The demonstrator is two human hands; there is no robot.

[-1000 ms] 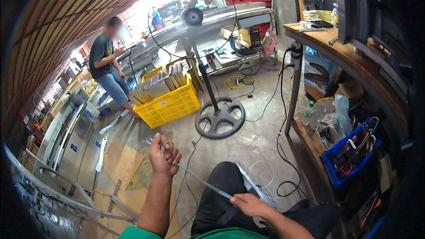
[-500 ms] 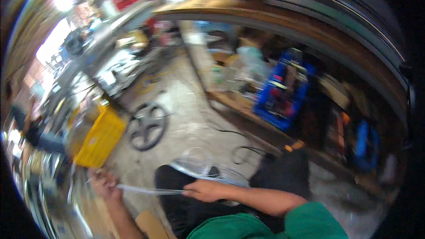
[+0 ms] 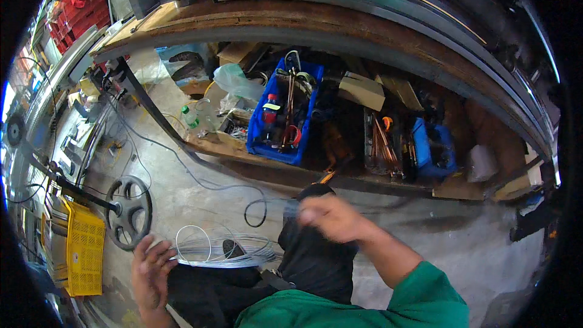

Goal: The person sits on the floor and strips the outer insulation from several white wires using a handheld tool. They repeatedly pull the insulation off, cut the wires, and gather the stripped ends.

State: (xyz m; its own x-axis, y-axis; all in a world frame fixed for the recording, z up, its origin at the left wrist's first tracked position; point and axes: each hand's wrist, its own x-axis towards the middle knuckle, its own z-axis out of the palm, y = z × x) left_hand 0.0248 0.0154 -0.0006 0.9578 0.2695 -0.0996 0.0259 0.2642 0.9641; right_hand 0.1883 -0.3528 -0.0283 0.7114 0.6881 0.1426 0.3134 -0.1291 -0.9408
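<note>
A loose coil of thin silvery wire lies by my lap, with one loop standing up at its left end. Beside that loop is my left hand, its fingers bent but apart, with no held thing visible between them. My right hand is raised over my right knee, fingers closed and thumb pressed in. A faint grey smear shows at its fingertips; motion blur hides what it is.
Ahead stands a long workbench. Its lower shelf carries a blue bin of tools, a smaller blue bin and a cardboard box. At left are a spoked black wheel and a yellow crate. A black cable crosses the floor.
The whitish strand stretched between my hands is no longer visible there. My right hand has moved up and right, away from the left. The view has turned right.
</note>
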